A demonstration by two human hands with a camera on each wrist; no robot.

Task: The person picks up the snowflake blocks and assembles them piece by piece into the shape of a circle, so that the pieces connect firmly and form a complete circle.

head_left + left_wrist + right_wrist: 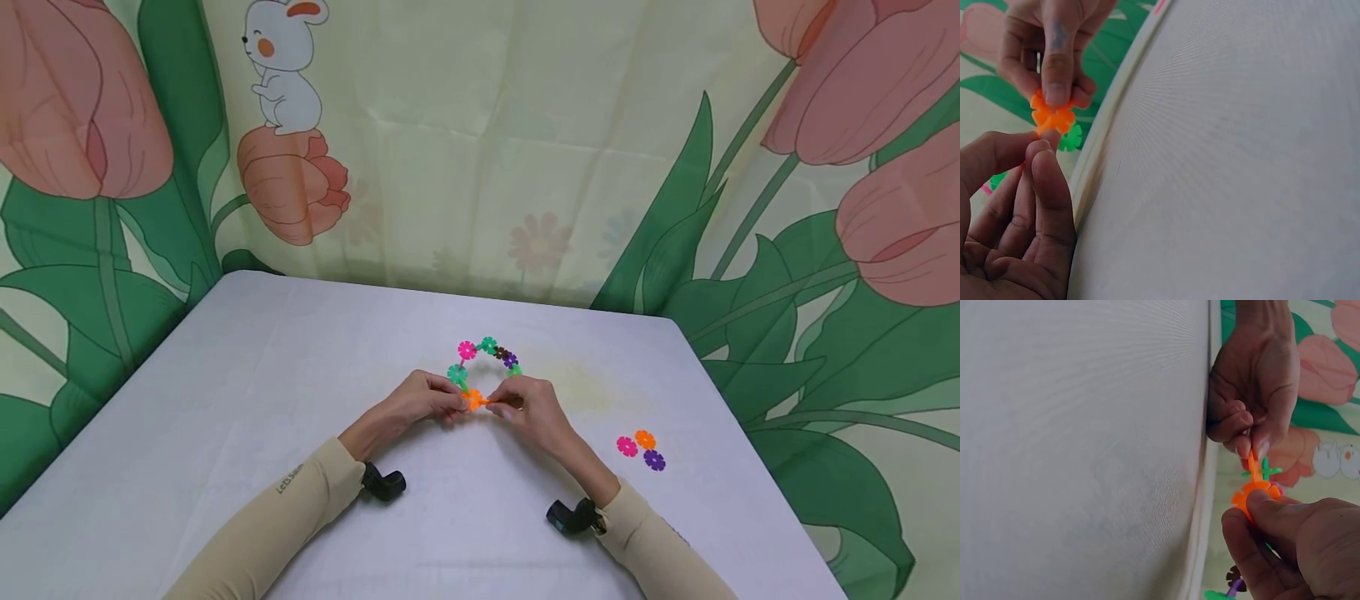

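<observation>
A ring-like chain of slotted, flower-shaped plastic discs stands between both hands in the head view, with a pink disc (467, 350), a teal disc (489, 344) and a purple disc (512, 361) along its far side. At the near side, my left hand (422, 398) pinches an orange disc (473, 400), seen edge-on in the right wrist view. My right hand (534, 408) pinches a second orange disc (1054, 119) between thumb and fingers. The two orange discs touch edge to edge; how deep their slots sit is hidden by fingertips.
To the right of my right hand lie three loose discs on the white table (262, 400): a pink one (627, 447), an orange one (645, 439) and a purple one (655, 460). Behind the table hangs a printed curtain (480, 150) with tulips and a rabbit.
</observation>
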